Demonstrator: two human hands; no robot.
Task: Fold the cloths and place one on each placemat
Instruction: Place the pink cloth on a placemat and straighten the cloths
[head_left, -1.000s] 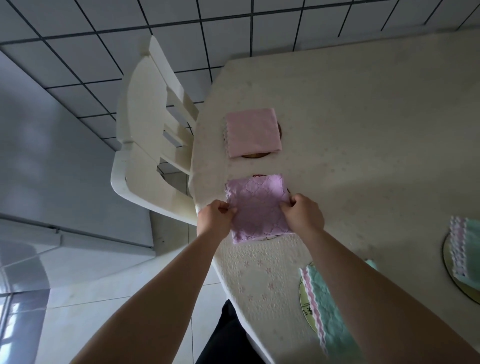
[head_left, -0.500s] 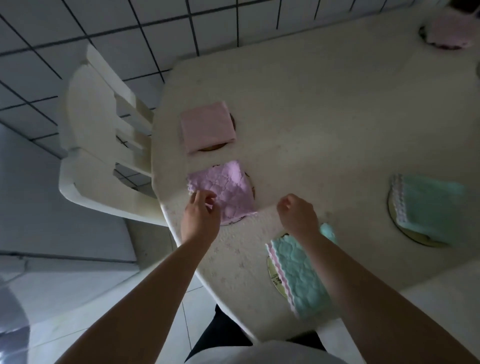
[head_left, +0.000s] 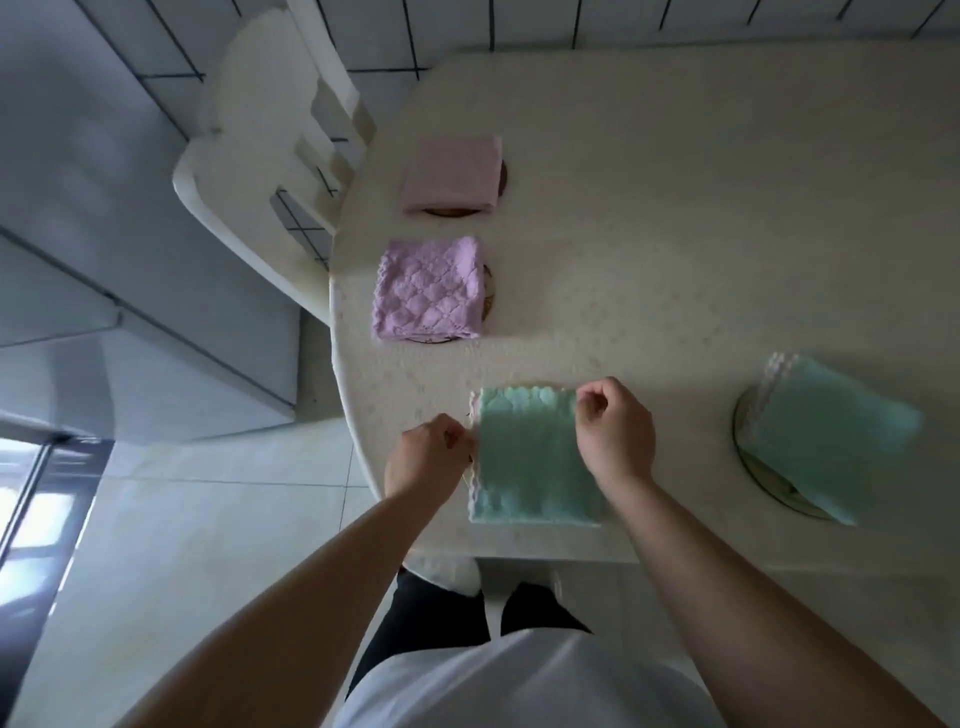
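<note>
Hands pinch opposite side edges of the near green cloth (head_left: 527, 457): left hand (head_left: 428, 457), right hand (head_left: 615, 434).

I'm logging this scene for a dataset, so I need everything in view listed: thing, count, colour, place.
Table: one, cream, centre and right.
Chair: one, cream, at the table's left edge.
Pink cloth: one, folded, far left of the table, on a placemat.
Purple cloth: one, quilted, folded, nearer than the pink one, on a placemat.
Green cloths: two; one at the near edge between the hands, one at the right on a round placemat.
Floor tiles: white, dark joints, far side.
Left hand: grip on the near green cloth's left edge.
Right hand: at its right edge.
</note>
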